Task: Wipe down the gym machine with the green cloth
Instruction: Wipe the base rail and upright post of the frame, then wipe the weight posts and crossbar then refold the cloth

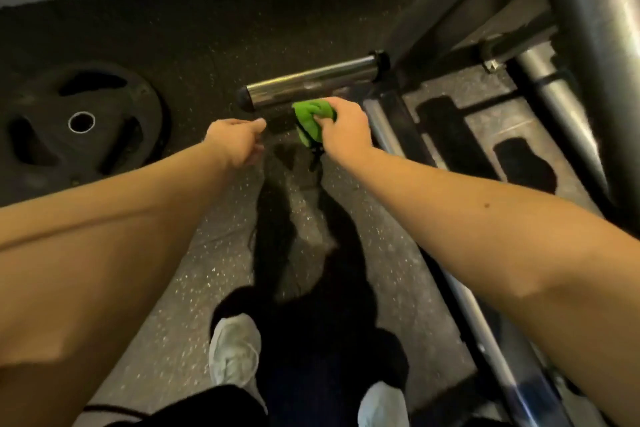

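Cloth (311,123), crumpled, beside chrome peg (308,83)

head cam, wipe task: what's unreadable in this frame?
- Contact between green cloth and chrome peg: head view, hidden by right hand; touching or just below, unclear.
- Left hand grip: fingers curl out of sight, so holding anything or not is unclear.
- Gym machine frame: cut off by top and right edges.
- Dark strap under the cloth: blurred.

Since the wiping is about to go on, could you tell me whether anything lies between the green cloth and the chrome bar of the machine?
Nothing visible does. The green cloth, bunched in the right hand, sits right beside the chrome bar. The left hand is off to the side.
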